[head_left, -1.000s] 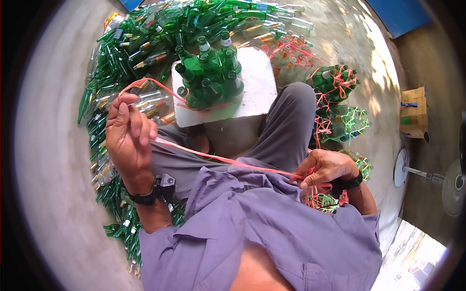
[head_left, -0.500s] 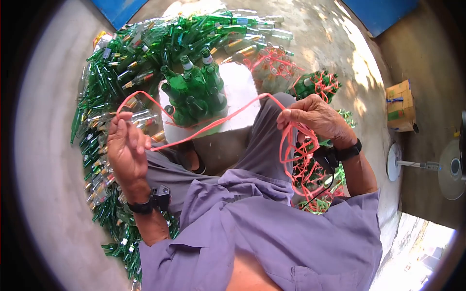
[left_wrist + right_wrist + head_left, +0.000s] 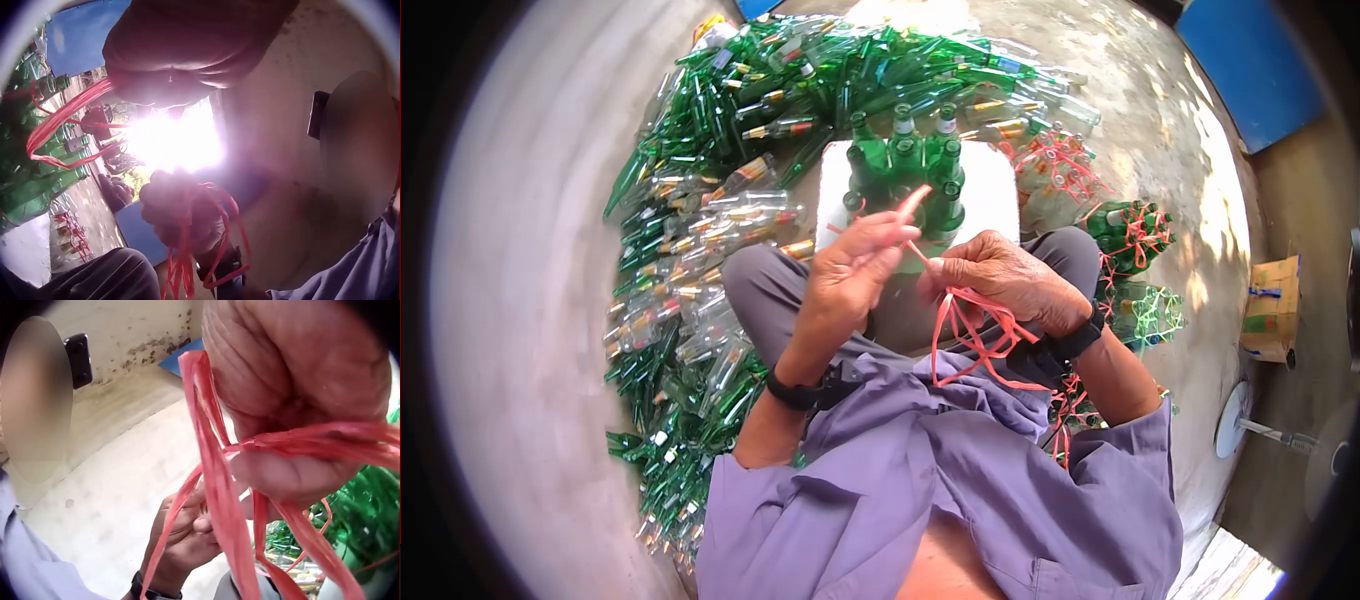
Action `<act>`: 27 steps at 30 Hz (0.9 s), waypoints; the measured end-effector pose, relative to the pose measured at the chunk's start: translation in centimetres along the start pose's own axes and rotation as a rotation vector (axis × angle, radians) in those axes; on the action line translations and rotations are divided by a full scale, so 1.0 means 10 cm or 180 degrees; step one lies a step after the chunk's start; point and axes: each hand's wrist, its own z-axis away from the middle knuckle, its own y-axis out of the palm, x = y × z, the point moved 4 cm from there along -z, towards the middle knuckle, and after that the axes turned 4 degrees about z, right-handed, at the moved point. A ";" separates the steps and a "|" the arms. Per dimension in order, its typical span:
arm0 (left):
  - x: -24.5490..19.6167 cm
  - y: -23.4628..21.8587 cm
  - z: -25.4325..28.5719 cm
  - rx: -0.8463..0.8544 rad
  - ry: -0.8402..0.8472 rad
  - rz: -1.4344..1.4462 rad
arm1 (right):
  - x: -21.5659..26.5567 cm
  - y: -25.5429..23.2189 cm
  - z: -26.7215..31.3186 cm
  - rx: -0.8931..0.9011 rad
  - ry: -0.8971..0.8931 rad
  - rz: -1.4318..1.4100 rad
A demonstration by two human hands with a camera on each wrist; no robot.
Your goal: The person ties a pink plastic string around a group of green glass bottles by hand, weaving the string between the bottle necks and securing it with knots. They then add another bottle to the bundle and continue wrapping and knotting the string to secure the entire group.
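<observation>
Red plastic twine (image 3: 975,335) hangs in loose loops from my right hand (image 3: 1010,285), which pinches it between thumb and fingers. My left hand (image 3: 850,270) is close beside, holding a strand of the same twine at its fingertips. In the left wrist view a twine loop (image 3: 59,122) runs from the left hand (image 3: 175,53) toward the bottles. Just beyond both hands, a cluster of green bottles (image 3: 905,155) stands upright on a white block (image 3: 990,190); the hands partly cover its front. Up close in the right wrist view, flat twine strands (image 3: 219,481) cross at the right fingers.
A large heap of green and clear bottles (image 3: 730,130) lies along the left and back. Bundles tied with red twine (image 3: 1135,235) and green twine (image 3: 1160,315) stand at the right. Farther right are a cardboard box (image 3: 1270,310) and a fan (image 3: 1235,420).
My hands were wide apart with twine stretched between them; now they have come together before the bottles. The left hand moved right and the twine loops swung toward the middle.
</observation>
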 end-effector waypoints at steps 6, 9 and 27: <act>0.15 -0.08 0.09 0.0360 -0.0552 -0.0213 | -0.04 0.22 -0.07 0.0008 0.0012 -0.0590; 0.30 -0.19 0.12 0.0126 -0.0357 -0.0631 | -0.22 0.15 -0.06 0.0095 0.0201 -0.0860; 0.46 -0.24 0.15 0.0158 -0.0853 -0.0268 | -0.57 0.07 -0.13 -0.0832 -0.0364 -0.0389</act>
